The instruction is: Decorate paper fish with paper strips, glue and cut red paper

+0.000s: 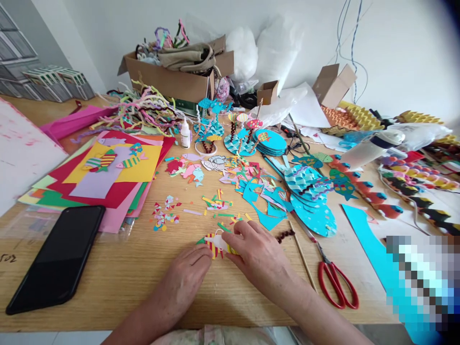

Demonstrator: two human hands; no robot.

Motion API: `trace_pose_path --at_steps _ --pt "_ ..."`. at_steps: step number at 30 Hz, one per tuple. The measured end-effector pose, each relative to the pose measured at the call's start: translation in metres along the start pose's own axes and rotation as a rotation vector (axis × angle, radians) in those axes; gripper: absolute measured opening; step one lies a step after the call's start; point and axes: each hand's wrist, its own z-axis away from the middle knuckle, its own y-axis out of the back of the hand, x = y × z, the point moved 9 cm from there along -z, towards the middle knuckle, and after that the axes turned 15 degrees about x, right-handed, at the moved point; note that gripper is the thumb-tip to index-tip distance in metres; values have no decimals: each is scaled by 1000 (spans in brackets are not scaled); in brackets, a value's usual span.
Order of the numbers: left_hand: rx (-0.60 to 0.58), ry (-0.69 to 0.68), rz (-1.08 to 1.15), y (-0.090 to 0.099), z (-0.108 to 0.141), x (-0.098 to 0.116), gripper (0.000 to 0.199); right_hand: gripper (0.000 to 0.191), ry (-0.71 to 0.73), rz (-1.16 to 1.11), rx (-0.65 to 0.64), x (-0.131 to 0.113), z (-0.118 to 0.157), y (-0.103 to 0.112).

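Note:
My right hand (257, 251) is wrapped round a white glue bottle (220, 242), its nozzle tipped to the left over a small paper fish (216, 254). The fish has red and yellow stripes and a green part at its left end; it lies on the table. With its fingers pressed together, my left hand (190, 268) grips the fish's near left edge. Part of the fish is hidden under the hands. Just beyond them lie thin green, yellow and red paper strips (225, 229). A brown twisted pipe cleaner (285, 235) rests to the right.
Red-handled scissors (338, 285) and a thin stick (304, 256) lie at right. A black phone (55, 258) and stacked coloured paper (108, 187) occupy the left. Farther back are blue paper scraps (268, 206), another glue bottle (185, 134), and a full cardboard box (172, 79).

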Motion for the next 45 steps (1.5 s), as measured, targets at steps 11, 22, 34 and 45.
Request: trace_pose_path --at_steps 11,22,34,45 --pt "44 -35 -43 1 0 1 30 7 157 122 -53 -25 -17 14" --pt "57 -54 -63 3 -1 1 31 7 83 128 -5 -17 -9 10" --pt "64 -93 -102 6 -4 6 32 8 -24 43 -11 -5 -9 15" --pt "17 -20 -52 1 0 -3 31 16 -90 -60 8 4 0 25"
